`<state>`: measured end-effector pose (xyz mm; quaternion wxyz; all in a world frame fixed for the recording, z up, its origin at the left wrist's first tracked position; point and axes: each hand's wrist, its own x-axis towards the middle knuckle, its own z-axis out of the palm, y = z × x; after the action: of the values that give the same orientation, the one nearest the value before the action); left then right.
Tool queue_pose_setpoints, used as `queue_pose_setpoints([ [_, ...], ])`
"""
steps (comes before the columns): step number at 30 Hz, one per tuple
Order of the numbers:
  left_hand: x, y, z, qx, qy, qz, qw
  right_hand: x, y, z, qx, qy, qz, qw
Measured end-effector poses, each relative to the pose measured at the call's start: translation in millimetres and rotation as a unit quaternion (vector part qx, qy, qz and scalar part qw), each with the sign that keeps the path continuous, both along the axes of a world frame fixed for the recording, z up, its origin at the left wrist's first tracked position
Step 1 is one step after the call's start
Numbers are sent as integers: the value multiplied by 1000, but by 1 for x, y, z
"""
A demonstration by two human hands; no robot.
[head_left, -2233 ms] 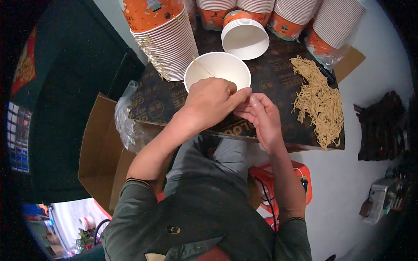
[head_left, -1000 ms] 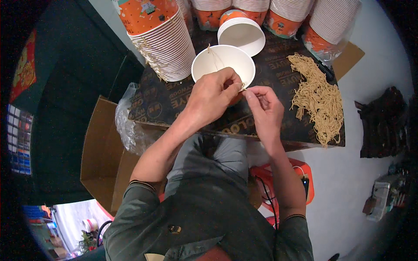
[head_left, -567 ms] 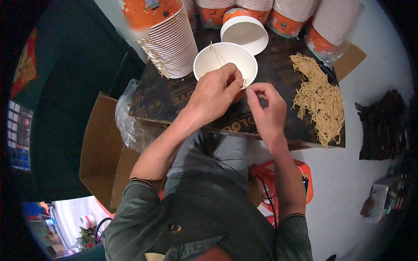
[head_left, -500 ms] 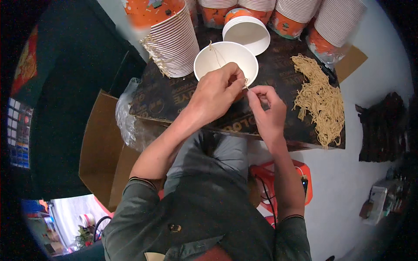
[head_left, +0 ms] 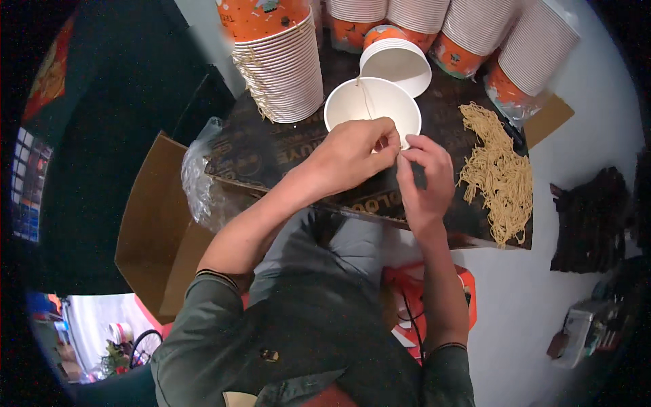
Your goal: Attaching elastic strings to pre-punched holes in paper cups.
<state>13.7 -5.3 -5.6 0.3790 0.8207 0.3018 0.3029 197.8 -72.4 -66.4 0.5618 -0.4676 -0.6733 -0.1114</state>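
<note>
A paper bucket (head_left: 344,106), white inside, stands in front of me with its mouth facing up toward me. A thin tan cord (head_left: 367,102) runs from its far rim down inside. My left hand (head_left: 352,150) is closed at the near rim, thumb and index finger pinching a cord end. Close against it, my right hand (head_left: 429,180) pinches at the same spot with its thumb and fingers. The fingertips almost meet, and the small bit of cord between them is mostly hidden. A loose pile of tan cords (head_left: 500,180) lies to the right.
At the left stands a tall stack of nested buckets (head_left: 288,74) with cord bits along its rims. Another bucket (head_left: 407,68) lies tipped behind mine. Several wrapped stacks (head_left: 475,30) line the back. An open cardboard box (head_left: 150,230) and clear plastic (head_left: 201,180) sit left of the table (head_left: 237,159).
The whole view has shifted slightly, so the table things appear further right and lower. Both hands stay together at the bucket's near rim, with the fingers slightly repositioned on the cord.
</note>
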Motion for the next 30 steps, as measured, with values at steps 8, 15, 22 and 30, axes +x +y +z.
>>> queue_pose_setpoints([
  [8, -7, 3, 6, 75, 35, -16, 996, 7, 0, 6, -102, 81, 74, 989],
  [15, -16, -5, 6, 117, 63, -1, 991, -3, 0, 11, -193, 293, 134, 927],
  [22, -17, -3, -9, 126, 41, 27, 991, 0, 1, 17, -178, 136, 100, 969],
  [30, -17, -6, -9, 106, 29, 44, 993, 1, 1, 24, -90, -6, 67, 994],
])
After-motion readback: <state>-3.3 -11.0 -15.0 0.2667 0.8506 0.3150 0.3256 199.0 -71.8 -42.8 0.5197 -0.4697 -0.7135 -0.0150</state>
